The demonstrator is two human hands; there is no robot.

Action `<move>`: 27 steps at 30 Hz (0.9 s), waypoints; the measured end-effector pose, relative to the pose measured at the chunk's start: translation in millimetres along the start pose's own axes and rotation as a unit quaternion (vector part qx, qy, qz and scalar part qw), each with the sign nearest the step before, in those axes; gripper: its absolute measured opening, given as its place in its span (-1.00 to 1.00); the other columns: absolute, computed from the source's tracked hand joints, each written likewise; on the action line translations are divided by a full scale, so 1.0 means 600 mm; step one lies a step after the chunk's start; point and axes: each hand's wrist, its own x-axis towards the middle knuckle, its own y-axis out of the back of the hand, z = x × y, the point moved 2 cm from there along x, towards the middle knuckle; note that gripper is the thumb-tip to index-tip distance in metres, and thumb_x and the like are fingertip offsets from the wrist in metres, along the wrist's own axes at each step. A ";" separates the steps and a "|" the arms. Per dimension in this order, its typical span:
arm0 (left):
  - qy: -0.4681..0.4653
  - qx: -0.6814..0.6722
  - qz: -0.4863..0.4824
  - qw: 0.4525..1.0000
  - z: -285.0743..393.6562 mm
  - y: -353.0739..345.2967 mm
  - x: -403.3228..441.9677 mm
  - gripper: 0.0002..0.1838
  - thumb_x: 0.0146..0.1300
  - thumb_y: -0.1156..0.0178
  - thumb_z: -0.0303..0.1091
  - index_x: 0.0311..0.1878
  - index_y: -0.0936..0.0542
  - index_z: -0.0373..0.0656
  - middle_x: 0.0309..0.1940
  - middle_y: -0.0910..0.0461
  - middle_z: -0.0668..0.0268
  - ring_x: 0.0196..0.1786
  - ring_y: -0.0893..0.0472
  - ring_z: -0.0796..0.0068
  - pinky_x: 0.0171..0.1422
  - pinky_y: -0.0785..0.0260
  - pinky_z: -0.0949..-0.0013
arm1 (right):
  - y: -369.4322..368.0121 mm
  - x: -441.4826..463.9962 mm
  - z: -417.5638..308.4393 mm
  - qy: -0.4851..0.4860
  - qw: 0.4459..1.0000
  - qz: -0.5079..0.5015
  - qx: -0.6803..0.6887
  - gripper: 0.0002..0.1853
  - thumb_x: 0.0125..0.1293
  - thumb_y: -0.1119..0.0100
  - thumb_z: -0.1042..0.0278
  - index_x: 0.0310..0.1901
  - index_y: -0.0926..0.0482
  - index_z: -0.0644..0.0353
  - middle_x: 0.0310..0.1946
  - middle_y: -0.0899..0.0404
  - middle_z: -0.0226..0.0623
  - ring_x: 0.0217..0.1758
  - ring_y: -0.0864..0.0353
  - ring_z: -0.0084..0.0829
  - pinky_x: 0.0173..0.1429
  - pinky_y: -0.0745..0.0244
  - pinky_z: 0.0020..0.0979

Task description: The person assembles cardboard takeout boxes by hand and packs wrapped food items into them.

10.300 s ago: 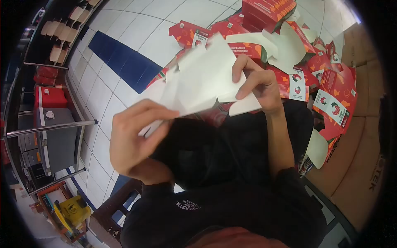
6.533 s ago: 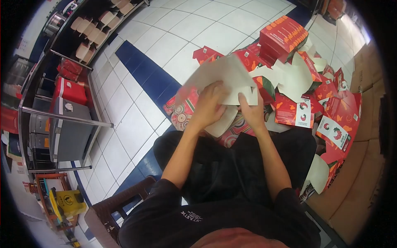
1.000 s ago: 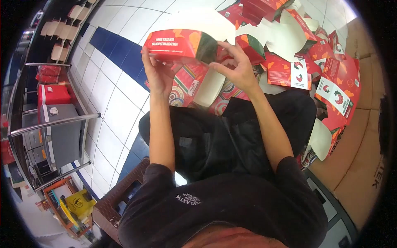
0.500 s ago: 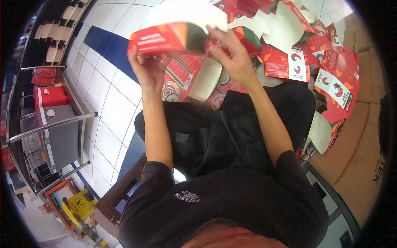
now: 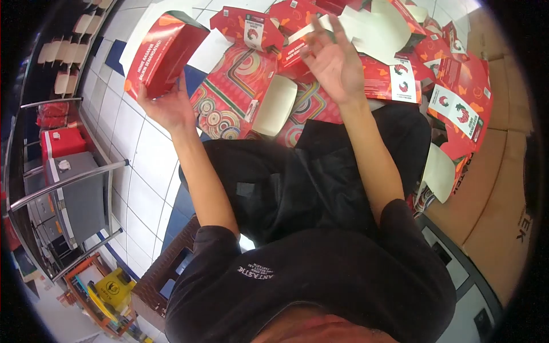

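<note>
At the upper left, my left hand (image 5: 171,108) grips the lower edge of a folded red box (image 5: 163,54) with white print and a green end; its white flap stands behind it. My right hand (image 5: 337,66) is raised with fingers spread and holds nothing. Just behind its fingers lies another red box (image 5: 294,60). An open, cream-coloured tray (image 5: 275,106) rests on the patterned red mat (image 5: 229,91), between my two hands. A flat red piece with a white label (image 5: 246,28) lies beyond the mat.
Red and white box pieces (image 5: 460,108) are heaped on the right, beside brown cartons (image 5: 497,188). A metal rack with a grey case (image 5: 80,194) and a red case (image 5: 60,143) stands left. A brown stool (image 5: 166,268) is at lower left.
The folded red box has moved left in my left hand and is now tilted. My right hand has come away from it, with its fingers spread.
</note>
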 end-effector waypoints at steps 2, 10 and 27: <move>0.031 0.011 0.011 0.999 0.006 -0.006 -0.009 -0.21 0.39 -0.39 0.17 0.52 -0.41 -0.06 0.47 -0.44 0.12 0.51 -0.45 0.09 0.67 -0.34 -0.16 | 0.028 -0.007 -0.001 0.051 0.993 0.103 0.005 -0.63 0.68 -0.15 0.21 0.38 -0.54 0.13 0.35 -0.63 -0.22 0.27 -0.66 -0.25 0.29 -0.61 -0.10; -0.016 0.004 0.001 1.000 -0.010 0.011 0.011 -0.29 0.44 -0.42 -0.09 0.54 -0.36 -0.05 0.47 -0.43 0.11 0.47 -0.51 0.11 0.65 -0.45 -0.13 | 0.106 -0.027 0.059 -0.154 0.714 0.123 -0.671 -0.56 0.39 -0.40 0.01 0.13 -0.71 0.15 -0.04 -0.71 -0.14 0.09 -0.74 -0.11 0.06 -0.64 -0.12; -0.209 0.356 -0.144 0.899 0.028 -0.022 -0.014 0.26 0.09 -0.69 -0.64 0.68 0.00 0.00 0.53 -0.29 0.06 0.58 -0.42 0.14 0.70 -0.35 0.06 | -0.069 -0.007 -0.035 -0.170 0.817 -0.039 -0.550 -0.59 0.61 -0.33 0.16 0.29 -0.75 0.26 -0.03 -0.84 -0.40 -0.03 -0.79 -0.51 0.00 -0.67 -0.31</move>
